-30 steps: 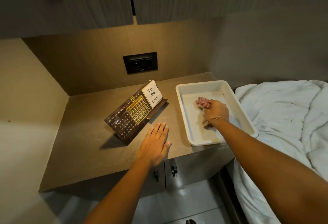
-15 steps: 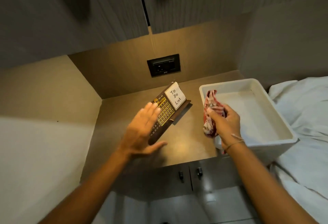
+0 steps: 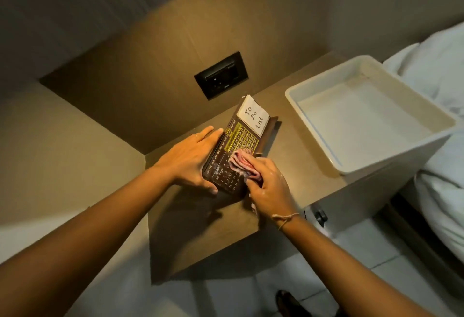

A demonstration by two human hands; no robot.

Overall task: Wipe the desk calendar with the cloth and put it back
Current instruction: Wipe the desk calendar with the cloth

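Brown desk calendar (image 3: 234, 152), "To Do List" note (image 3: 253, 117), months seemingly JAN–DEC

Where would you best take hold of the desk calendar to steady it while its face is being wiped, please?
Probably its long upper edge, from behind on the left, as the left hand does. The desk calendar leans back, so bracing there resists the cloth pushed by the right hand and leaves the face clear.
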